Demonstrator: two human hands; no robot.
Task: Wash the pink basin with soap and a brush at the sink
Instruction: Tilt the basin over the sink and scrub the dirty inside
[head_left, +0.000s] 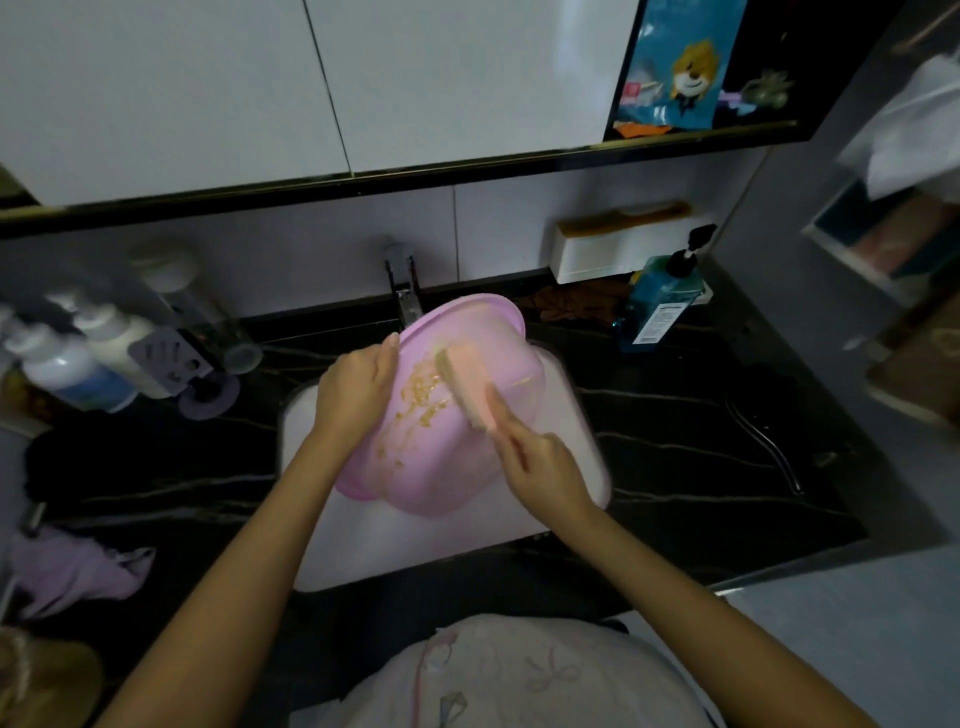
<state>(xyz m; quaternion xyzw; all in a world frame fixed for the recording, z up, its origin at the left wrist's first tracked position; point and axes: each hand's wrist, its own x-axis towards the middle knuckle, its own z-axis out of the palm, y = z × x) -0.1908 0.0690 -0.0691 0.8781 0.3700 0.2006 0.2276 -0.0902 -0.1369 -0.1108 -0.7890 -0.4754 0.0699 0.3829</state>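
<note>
Over the sink (576, 410) now. The basin (431, 483) is tipped up on its edge, its lower side down in the white bowl and its top rim just in front of the tap (404, 293). The left hand (358, 387) grips the rim at the upper left, fingers curled over the lip. The right hand (543, 470) is wrapped round the near end of the brush (467, 387), bristles pressed against the inside wall, right beside the yellowish smears (418, 400). Soap or dirt, I can't tell which.

Scrubbing is under way, I'd say, with plenty of wall not yet covered. Here's the worry: that's a one-handed hold on what looks a slick, soapy rim. Push too hard with the brush and the basin could twist free, skid in the sink or knock the tap. Tilted like that, suds could also flick out onto the dark counter (675, 415) and the blue bottle (660, 306).
</note>
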